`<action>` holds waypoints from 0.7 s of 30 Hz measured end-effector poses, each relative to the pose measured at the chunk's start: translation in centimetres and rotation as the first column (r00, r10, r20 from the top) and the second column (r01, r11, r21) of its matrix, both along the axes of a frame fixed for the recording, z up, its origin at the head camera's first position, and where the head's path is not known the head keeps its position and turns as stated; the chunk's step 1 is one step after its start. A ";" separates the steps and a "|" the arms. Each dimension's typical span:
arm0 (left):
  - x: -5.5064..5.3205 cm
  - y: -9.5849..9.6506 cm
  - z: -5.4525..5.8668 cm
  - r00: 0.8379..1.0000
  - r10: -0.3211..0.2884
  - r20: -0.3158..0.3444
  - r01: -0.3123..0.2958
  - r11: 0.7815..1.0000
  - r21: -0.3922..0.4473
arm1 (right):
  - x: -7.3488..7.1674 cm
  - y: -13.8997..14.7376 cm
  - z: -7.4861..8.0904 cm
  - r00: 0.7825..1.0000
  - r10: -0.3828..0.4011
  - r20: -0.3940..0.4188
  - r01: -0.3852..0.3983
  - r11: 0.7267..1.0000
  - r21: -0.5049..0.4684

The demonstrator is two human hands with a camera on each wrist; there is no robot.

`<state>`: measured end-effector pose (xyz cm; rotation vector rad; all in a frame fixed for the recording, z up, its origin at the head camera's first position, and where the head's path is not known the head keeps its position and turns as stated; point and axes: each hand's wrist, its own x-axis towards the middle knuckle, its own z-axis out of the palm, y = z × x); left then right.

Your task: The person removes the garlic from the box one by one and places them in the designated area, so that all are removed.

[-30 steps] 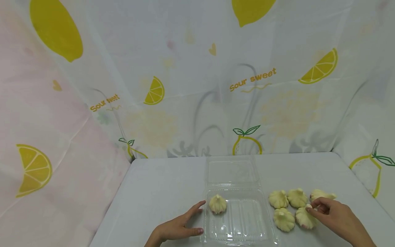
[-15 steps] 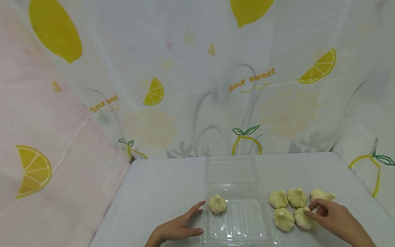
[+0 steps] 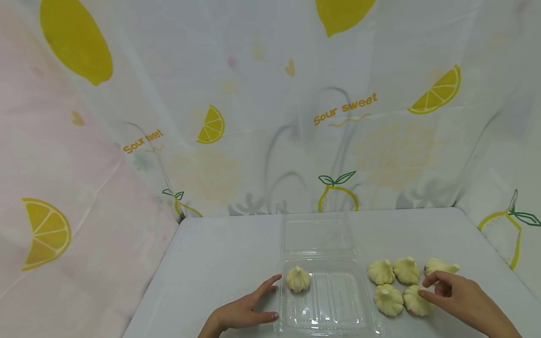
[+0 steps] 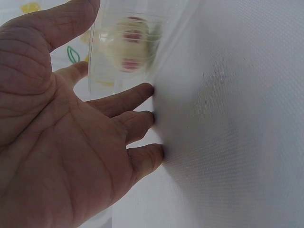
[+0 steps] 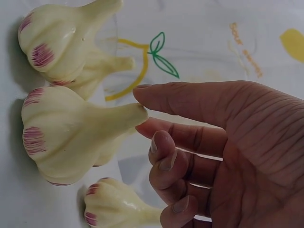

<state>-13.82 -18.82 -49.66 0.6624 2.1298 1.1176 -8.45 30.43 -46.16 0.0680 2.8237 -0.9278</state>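
My left hand has its fingers spread at the left wall of a clear plastic box. In the left wrist view this hand lies palm toward the camera, several fingertips on the white table. One garlic bulb sits in the box's back left part. At the right, my right hand has thumb and forefinger loosely on either side of a garlic bulb's stem. That bulb rests on the table; whether the fingertips still touch it is hard to tell. The other fingers of the right hand curl inward.
Several more garlic bulbs lie close together right of the box, with one bulb behind the right hand. The box's lid lies folded back. Lemon-printed cloth stands behind the table.
The right hand shifted the garlic bulb slightly left, beside its neighbour, then its thumb and forefinger spread and drew slightly right of the stem. The left hand has stayed still.
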 end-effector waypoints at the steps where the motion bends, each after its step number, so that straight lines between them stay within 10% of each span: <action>1: 0.0 0.0 0.0 1.000 0.000 -0.003 0.000 1.000 -0.002 | 0.0 0.0 0.0 1.000 0.000 -0.006 0.000 1.000 0.003; 21: 0.1 0.2 0.4 1.000 0.004 0.011 -0.004 1.000 -0.002 | -0.6 -2.6 1.3 0.980 0.006 -0.199 -0.016 0.999 -0.052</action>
